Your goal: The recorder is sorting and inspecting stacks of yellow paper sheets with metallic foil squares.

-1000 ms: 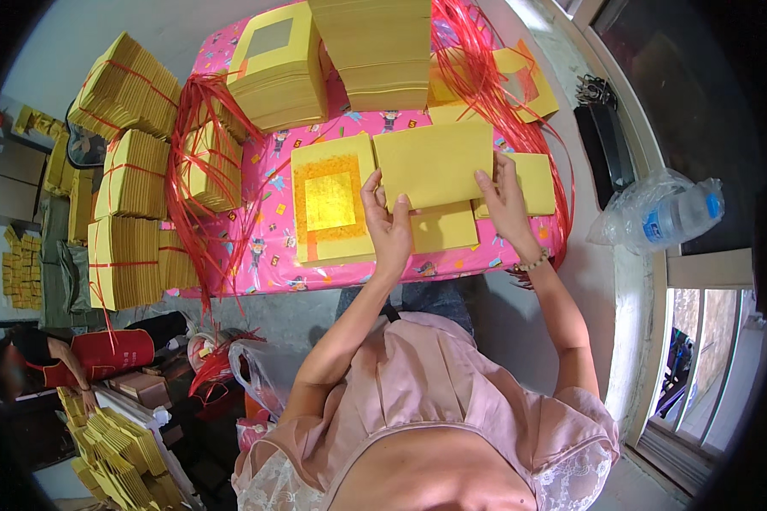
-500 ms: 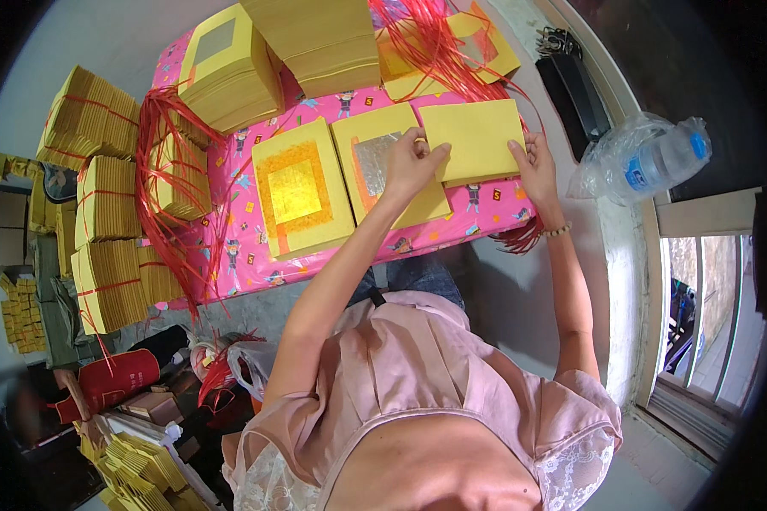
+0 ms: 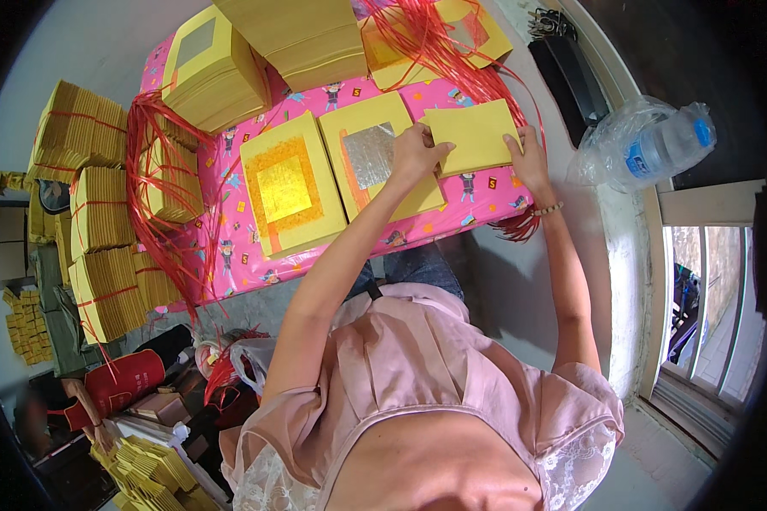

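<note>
Between my two hands lies a folded yellow paper sheet [image 3: 473, 136], at the right end of the table. My left hand [image 3: 418, 156] pinches its left edge, fingers curled. At the opposite edge my right hand [image 3: 528, 159] grips it with the thumb on the near side. Whether it is one sheet or several layers, I cannot tell. Just left of it is a yellow paper stack with a silver foil square [image 3: 369, 153], partly behind my left hand and forearm. Farther left lies another yellow stack bearing a gold foil square [image 3: 285, 189] inside an orange border.
A pink patterned cloth [image 3: 315, 251] covers the table. Tall yellow paper stacks [image 3: 217, 81] stand at the back. Red ties [image 3: 439, 51] trail across papers at the back right. Bundles tied in red [image 3: 102, 213] line the left. A bagged plastic bottle [image 3: 656, 153] lies right.
The sheet has shrunk slightly in view and sits a little flatter, with both hands still at its edges. The whole view has shifted slightly.
</note>
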`<act>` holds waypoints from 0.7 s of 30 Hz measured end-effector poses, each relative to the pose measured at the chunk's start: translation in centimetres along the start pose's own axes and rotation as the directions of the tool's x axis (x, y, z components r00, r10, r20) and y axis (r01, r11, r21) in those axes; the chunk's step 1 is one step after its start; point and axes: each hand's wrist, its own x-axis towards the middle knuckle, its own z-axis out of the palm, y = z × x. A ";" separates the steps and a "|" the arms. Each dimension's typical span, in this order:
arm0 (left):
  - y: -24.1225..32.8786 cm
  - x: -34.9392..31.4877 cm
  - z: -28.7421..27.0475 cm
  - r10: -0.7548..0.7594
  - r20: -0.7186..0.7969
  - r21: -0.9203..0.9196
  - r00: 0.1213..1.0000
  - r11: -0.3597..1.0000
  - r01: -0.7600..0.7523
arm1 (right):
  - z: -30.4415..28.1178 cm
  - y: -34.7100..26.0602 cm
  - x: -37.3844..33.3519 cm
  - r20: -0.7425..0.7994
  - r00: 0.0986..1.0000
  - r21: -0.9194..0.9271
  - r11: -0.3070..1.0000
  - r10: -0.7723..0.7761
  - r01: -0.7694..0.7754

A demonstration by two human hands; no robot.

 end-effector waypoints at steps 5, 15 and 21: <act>0.7 -0.2 0.0 -0.021 -0.003 0.012 1.000 1.000 0.021 | 0.2 0.5 -0.2 -0.028 0.997 -0.063 0.996 -0.067 0.065; -0.6 0.4 0.7 0.049 -0.066 0.095 0.997 0.995 -0.043 | -0.3 -6.4 -1.1 0.058 0.901 -0.346 0.838 -0.430 0.423; 0.1 -0.5 0.2 0.004 -0.111 0.005 0.994 1.000 -0.004 | 1.8 -4.7 -1.2 0.296 0.904 -0.414 0.812 -0.308 0.411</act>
